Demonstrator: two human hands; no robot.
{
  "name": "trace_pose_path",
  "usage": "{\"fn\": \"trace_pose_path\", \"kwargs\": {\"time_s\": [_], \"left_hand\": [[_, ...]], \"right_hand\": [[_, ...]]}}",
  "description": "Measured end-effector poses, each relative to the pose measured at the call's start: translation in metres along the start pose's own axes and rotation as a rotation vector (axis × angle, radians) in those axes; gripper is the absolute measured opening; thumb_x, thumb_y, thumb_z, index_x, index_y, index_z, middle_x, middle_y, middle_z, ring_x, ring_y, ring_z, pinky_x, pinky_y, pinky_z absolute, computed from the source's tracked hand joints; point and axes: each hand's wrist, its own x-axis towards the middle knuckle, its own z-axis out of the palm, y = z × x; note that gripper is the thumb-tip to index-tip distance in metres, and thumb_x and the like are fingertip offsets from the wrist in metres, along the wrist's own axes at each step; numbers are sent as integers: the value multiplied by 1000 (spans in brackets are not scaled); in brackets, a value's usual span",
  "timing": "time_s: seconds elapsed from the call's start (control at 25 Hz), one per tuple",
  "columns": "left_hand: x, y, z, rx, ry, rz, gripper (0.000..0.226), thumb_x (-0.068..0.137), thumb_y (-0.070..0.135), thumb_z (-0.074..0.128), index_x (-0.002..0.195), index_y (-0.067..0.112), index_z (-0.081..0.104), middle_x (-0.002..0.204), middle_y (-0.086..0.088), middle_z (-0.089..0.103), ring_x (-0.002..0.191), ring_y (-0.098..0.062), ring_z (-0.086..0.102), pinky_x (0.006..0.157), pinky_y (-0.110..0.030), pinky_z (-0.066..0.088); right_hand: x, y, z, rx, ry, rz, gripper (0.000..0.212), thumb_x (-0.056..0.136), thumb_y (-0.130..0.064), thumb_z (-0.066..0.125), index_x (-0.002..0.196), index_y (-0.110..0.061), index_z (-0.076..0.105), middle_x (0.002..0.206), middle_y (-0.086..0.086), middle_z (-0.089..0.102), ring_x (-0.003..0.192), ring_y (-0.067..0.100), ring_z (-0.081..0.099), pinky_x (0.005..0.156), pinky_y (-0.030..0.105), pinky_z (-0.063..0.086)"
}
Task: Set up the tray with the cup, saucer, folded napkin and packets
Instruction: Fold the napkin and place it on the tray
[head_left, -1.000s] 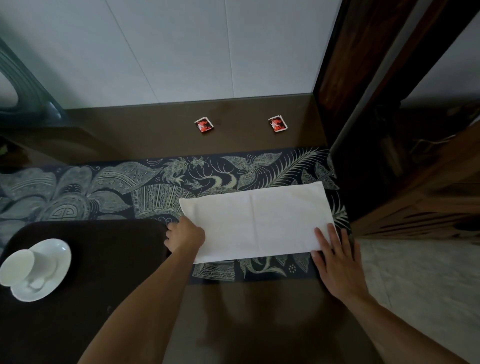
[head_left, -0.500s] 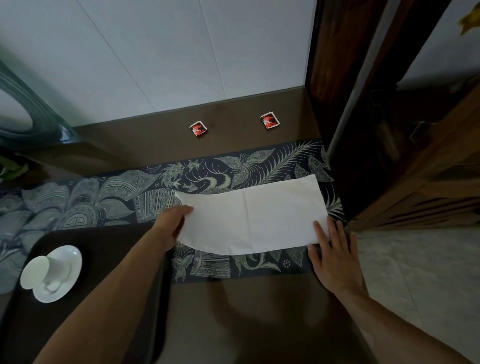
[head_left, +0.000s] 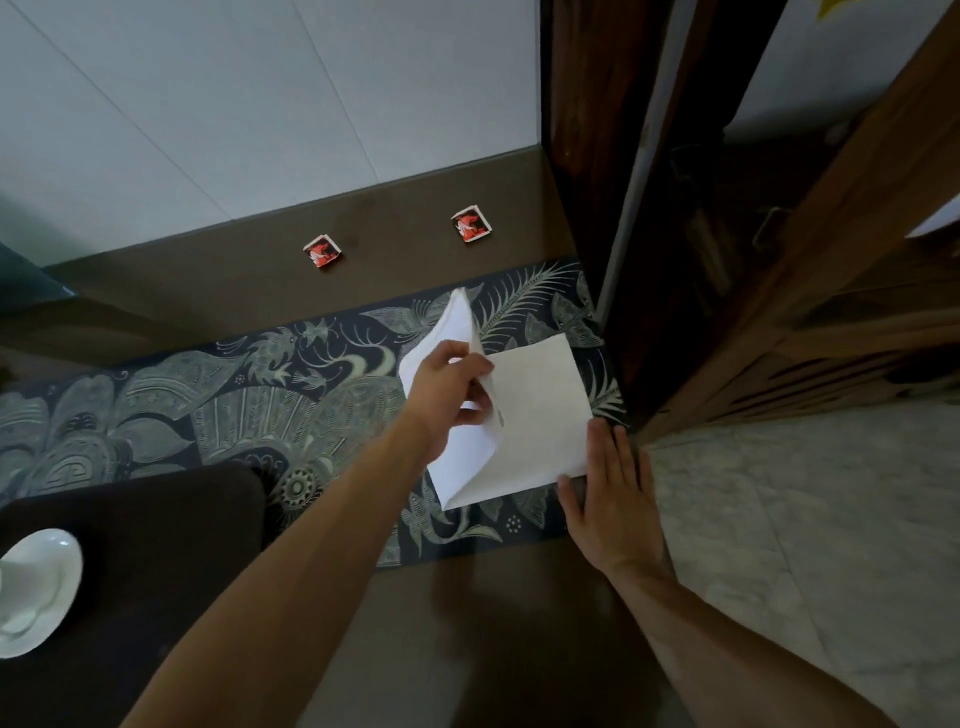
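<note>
A white napkin (head_left: 540, 410) lies on a dark patterned runner (head_left: 218, 410), its left half raised and swung over toward the right half. My left hand (head_left: 449, 387) pinches that raised half. My right hand (head_left: 613, 499) lies flat with fingers spread on the napkin's near right corner. Two red packets (head_left: 323, 251) (head_left: 471, 223) rest on the brown tabletop near the wall. A dark tray (head_left: 156, 571) sits at the near left with a white saucer (head_left: 47, 587) on it, cut off by the frame edge; the cup is barely visible.
A white wall (head_left: 260, 104) backs the table. A dark wooden door frame (head_left: 613, 182) and wooden furniture (head_left: 831, 312) stand close on the right. Pale tiled floor (head_left: 805, 519) lies beyond the table's right edge.
My left hand has lifted the napkin's left end and carried it rightward, folding it over. My right hand stays pressed on the right corner. The view has shifted left to right.
</note>
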Motion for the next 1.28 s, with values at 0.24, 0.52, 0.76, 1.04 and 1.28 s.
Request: {"fn": "trace_pose_path", "kwargs": {"time_s": [0.24, 0.52, 0.76, 1.04, 1.28], "left_hand": [[30, -42, 84, 264, -104, -110, 12, 89, 13, 59, 96, 13, 49, 64, -9, 61, 55, -23, 57, 48, -30, 52], [51, -81, 107, 665, 11, 16, 18, 82, 43, 52, 86, 26, 47, 75, -6, 70, 70, -28, 66, 72, -40, 57], [21, -91, 85, 577, -55, 182, 17, 96, 34, 48, 103, 22, 57, 103, -1, 66, 88, -21, 62, 80, -40, 54], [7, -137, -24, 1119, 141, 704, 36, 94, 37, 46, 123, 19, 56, 127, -2, 57, 122, -24, 49, 100, -46, 44], [10, -156, -19, 1269, 54, 668, 61, 103, 42, 21, 154, 10, 13, 163, -10, 3, 150, -24, -6, 122, -42, 3]], "right_hand": [[1, -1, 0, 153, 64, 110, 61, 96, -39, 23, 152, -14, 17, 155, 8, 33, 145, 21, 28, 119, 42, 23], [0, -2, -2, 324, 79, 181, 78, 86, -20, 52, 152, -9, 11, 158, 10, 26, 142, 30, 32, 116, 41, 29], [-1, -3, -7, 400, 180, 152, 69, 88, -34, 36, 152, -17, 17, 148, 11, 40, 130, 32, 46, 99, 50, 49], [-1, -13, -12, 154, 163, 88, 61, 97, -40, 29, 152, -17, 17, 157, 9, 28, 145, 27, 22, 115, 54, 27], [37, -46, 1, -181, -47, -310, 62, 101, -46, 21, 154, -14, 14, 162, 8, 12, 150, 26, 3, 119, 50, 11]]}}
